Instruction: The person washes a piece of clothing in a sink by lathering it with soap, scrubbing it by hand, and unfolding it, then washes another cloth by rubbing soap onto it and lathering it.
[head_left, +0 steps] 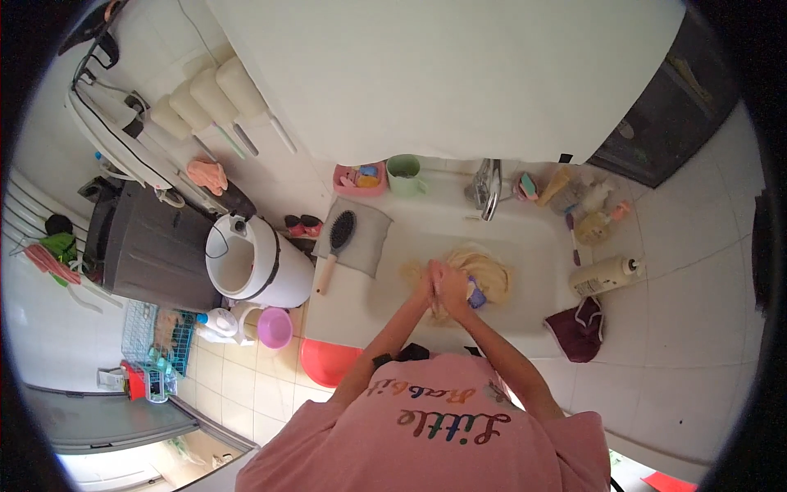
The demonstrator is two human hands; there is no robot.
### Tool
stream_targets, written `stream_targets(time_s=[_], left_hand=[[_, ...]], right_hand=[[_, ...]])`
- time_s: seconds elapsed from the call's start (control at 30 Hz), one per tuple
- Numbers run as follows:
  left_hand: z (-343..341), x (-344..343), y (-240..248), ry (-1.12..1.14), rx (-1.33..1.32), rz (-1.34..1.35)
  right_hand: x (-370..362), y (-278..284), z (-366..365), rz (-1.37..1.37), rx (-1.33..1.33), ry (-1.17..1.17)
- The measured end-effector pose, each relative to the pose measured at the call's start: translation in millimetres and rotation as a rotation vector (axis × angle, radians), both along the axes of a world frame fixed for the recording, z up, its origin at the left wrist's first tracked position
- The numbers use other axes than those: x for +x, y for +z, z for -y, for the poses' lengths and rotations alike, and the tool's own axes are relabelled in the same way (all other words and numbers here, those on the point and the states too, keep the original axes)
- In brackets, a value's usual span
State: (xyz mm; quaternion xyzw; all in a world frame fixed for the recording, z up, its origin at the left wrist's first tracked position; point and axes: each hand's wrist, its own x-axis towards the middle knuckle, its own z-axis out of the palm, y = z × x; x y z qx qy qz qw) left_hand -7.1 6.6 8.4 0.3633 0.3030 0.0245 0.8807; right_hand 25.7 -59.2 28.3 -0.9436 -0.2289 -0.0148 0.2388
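Note:
In the white washbasin (533,303), a beige cloth garment (489,275) with a purple-blue patch (475,297) lies bunched up and looks wet. My left hand (425,287) and my right hand (449,287) are pressed together over its left part. Both are closed, with folds of the cloth poking out around them. How the fingers grip is partly hidden, since the hands overlap. A chrome faucet (490,190) stands at the basin's back edge, beyond the garment.
A hairbrush (340,238) rests on a grey cloth (370,238) left of the basin, near a green mug (405,175) and a pink soap box (361,178). Rightward are a pump bottle (605,275) and a maroon cloth (575,332). A white cabinet (459,74) overhangs the back.

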Motion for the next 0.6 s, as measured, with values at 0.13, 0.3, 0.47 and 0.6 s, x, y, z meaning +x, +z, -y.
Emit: stream_targets(time_s=[0.13,0.3,0.47,0.6], left_hand=[[3,-5,13,-0.110,0.139,0.114],[-7,-6,-7,-0.091,0.490,0.259],[2,6,-26,-0.101,0.015,0.095],[-21,6,-60,-0.182,0.483,0.206]], right_hand=[[19,0,2,-0.041,0.054,-0.015],[-8,19,-5,-0.017,-0.011,0.011],[14,28,-1,-0.174,0.075,-0.086],[1,-20,-6,0.215,0.023,0.021]])
